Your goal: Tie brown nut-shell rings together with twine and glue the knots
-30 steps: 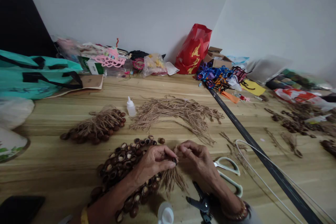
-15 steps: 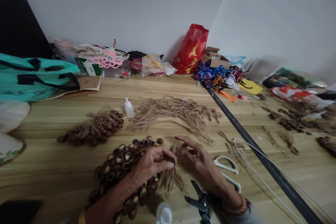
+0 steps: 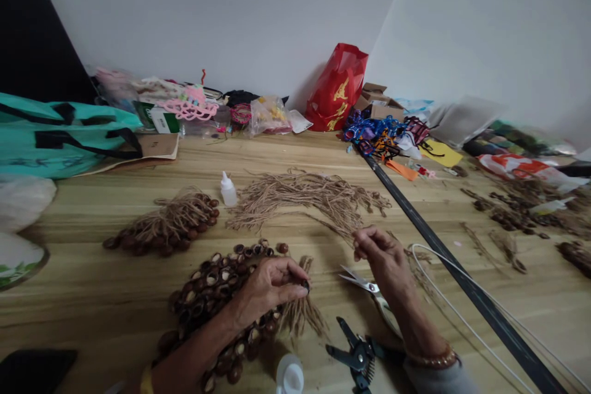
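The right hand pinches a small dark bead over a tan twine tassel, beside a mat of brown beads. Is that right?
No: in the head view the left hand pinches the small dark bead; the right hand is apart, above the white-handled scissors.

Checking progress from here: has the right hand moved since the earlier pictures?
Yes: the right hand has moved away from the left hand, toward the long black bar on the table.

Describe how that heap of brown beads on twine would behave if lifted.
The hollow-looking brown beads would probably feel light for their size. Joined by twine, they would likely sag and drape rather than stay stiff.
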Tool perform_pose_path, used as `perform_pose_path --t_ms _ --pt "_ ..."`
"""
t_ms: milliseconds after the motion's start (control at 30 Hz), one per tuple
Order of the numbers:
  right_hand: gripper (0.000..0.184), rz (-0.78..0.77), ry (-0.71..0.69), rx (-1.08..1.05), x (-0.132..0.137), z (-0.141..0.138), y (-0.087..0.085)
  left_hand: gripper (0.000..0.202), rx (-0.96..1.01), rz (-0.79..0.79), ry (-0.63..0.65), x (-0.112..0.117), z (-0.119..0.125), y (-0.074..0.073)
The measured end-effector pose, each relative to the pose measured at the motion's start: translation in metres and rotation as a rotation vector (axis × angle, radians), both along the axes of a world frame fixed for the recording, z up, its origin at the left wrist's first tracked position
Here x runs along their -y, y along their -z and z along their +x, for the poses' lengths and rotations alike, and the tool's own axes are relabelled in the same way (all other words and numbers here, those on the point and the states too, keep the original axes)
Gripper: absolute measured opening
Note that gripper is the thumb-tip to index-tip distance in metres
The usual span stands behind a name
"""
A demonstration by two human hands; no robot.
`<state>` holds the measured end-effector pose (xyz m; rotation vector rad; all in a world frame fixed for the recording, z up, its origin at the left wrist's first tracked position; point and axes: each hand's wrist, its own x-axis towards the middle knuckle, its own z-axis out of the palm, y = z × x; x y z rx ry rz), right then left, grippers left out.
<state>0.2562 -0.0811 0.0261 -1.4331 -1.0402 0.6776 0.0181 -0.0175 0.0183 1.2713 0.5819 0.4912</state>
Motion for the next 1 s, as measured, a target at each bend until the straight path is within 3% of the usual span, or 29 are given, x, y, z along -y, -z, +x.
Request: perform_pose_path --t_ms 100,167,233,333,400,500,600,767,1000 --pt "0.030 -0.009 0.098 0.053 0.006 0.020 0.001 0.026 0.003 0.002 -0.014 0.000 0.000 0.000" --pt "0.027 -0.130 0.140 0.390 0.009 0.029 0.005 0.026 0.018 -0.002 -0.021 -0.001 0.001 0.002" --pt "0.020 -0.140 0.162 0.737 0.009 0.030 0.010 0.025 0.024 -0.001 -0.024 -0.002 0.001 0.005" --pt "0.039 -0.020 0.038 0.895 0.006 0.015 0.012 0.023 0.029 0.006 -0.028 -0.004 0.002 0.008" --pt "0.037 0.016 -0.113 0.742 0.004 -0.004 0.010 0.023 0.040 0.007 -0.025 -0.005 0.001 0.009" --pt "0.024 -0.084 -0.334 0.377 0.005 -0.035 0.006 0.021 0.047 -0.002 -0.033 -0.004 0.001 0.006" --pt "0.021 -0.121 -0.410 0.037 0.006 -0.055 0.008 0.021 0.042 -0.017 -0.049 -0.003 0.001 0.003" --pt "0.017 -0.131 -0.402 -0.243 0.004 -0.063 0.020 0.020 0.064 -0.052 -0.024 -0.003 0.002 0.007" --pt "0.020 -0.109 -0.342 -0.322 0.001 -0.065 0.020 0.018 0.059 -0.027 -0.047 -0.004 0.002 0.007"
